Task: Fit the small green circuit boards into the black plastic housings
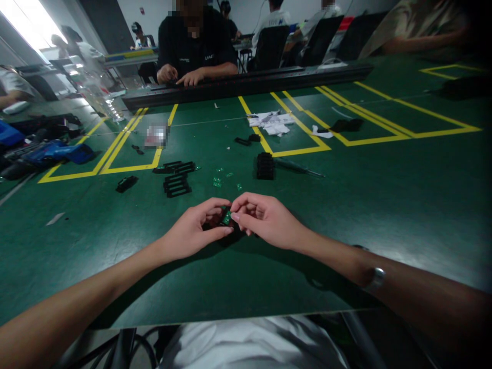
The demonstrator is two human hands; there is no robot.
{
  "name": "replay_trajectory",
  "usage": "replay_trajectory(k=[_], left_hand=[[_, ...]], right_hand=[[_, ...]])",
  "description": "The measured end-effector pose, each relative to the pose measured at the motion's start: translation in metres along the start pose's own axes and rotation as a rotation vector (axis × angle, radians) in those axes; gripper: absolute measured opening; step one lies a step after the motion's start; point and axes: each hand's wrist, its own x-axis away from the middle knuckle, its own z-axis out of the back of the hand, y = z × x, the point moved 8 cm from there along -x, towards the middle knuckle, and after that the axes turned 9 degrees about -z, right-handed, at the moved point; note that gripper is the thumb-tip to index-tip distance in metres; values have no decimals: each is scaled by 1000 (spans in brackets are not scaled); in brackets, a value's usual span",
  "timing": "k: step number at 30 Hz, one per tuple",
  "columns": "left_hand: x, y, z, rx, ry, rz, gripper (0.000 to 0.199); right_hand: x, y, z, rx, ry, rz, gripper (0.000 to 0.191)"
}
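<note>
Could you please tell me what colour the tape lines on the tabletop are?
The tape lines are yellow, showing best in the head view.

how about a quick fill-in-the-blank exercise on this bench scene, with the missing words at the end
The left hand and the right hand meet at a small part coloured black and ____.
The tape lines on the tabletop are ____.
A silvery band is worn on the ____ arm.
The crumpled paper lying beyond the hands is ____.

Missing words: green; yellow; right; white.
</note>
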Motion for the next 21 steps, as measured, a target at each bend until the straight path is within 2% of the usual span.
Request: replay_trajectory(k=[12,21], left_hand=[[1,2,1,115,55,-11,47],[1,5,2,78,34,-13,44]], right_hand=[[-3,2,1,-23,12,-19,23],[-2,1,0,-26,-23,-22,20]])
